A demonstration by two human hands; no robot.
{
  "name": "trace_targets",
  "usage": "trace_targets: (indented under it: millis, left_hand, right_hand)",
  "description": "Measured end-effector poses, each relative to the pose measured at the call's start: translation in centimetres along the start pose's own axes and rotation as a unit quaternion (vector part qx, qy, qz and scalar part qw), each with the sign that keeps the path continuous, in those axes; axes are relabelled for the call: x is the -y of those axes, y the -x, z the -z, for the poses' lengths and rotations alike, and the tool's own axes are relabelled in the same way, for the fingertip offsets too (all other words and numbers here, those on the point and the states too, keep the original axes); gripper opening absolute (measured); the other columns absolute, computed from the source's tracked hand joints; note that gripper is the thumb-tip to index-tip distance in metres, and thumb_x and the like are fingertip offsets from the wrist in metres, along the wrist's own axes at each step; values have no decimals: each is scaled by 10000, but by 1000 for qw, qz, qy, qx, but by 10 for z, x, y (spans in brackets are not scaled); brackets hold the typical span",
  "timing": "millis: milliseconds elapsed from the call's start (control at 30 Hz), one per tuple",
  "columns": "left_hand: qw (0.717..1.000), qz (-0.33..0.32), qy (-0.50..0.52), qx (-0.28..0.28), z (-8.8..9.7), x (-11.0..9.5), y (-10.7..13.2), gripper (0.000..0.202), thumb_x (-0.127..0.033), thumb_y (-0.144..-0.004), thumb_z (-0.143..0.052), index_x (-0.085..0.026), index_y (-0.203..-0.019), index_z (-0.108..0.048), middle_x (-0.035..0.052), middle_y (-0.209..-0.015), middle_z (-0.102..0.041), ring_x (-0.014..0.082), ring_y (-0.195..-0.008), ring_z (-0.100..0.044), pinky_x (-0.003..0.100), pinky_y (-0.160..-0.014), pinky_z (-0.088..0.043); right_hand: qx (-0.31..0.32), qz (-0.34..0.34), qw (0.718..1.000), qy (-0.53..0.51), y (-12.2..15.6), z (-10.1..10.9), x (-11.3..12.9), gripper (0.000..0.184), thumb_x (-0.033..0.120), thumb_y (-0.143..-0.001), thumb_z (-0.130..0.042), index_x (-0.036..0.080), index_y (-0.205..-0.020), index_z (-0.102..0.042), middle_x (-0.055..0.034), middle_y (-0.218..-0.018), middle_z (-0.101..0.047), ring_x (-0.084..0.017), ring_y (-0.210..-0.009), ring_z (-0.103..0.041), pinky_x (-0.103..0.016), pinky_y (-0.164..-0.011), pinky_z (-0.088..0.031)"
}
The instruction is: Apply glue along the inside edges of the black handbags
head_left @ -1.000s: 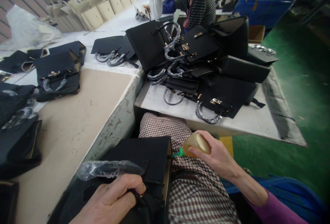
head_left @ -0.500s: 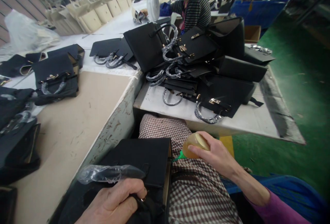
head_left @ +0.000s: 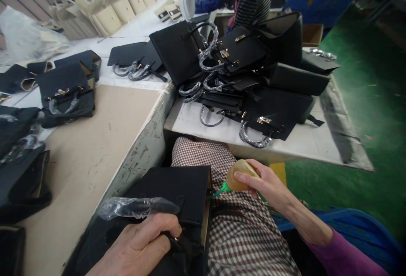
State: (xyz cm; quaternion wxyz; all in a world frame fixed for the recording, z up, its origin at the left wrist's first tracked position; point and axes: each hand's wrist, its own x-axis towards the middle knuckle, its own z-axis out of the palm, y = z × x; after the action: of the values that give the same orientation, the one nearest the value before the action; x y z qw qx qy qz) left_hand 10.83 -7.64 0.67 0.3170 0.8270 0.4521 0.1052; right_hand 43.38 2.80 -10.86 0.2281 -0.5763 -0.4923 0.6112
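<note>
The left hand (head_left: 141,242) grips the bag (head_left: 168,185); the right hand (head_left: 268,183) clasps a bottle (head_left: 238,176), nozzle (head_left: 223,187) by the bag's edge (gluing, apparently). Next likely calls for steady aim.

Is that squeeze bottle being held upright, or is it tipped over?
Tipped. The right hand holds the bottle on a slant, its green nozzle lower than its body and pointing toward the edge of the black bag.

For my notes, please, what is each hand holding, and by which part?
The right hand holds the bottle by its body; the left hand grips the bag, exact part unclear.
</note>
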Motion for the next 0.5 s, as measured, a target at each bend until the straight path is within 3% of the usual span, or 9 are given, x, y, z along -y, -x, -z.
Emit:
trace_targets:
  millis: [167,500]
  left_hand:
    - [1000,-28,-5,5,4,2,-5,278,-71,-911,-460,-259,-1065,-596,12,-1138,-686,124,-1014,-688,154,-905,-508]
    - [998,42,38,3,-3,5,4,366,11,-834,-473,-244,-1034,-643,45,-1193,-679,169,-1065,-683,202,-918,-556]
  right_hand:
    - [38,-4,998,-46,5,-1,5,453,551,-849,-749,158,-1054,-654,-9,-799,-629,-130,-566,-517,-235,-418,-421]
    - [116,-27,981,-156,35,-9,18,416,513,-836,-810,167,-1038,-698,-18,-796,-656,-111,-567,-517,-176,-400,-396]
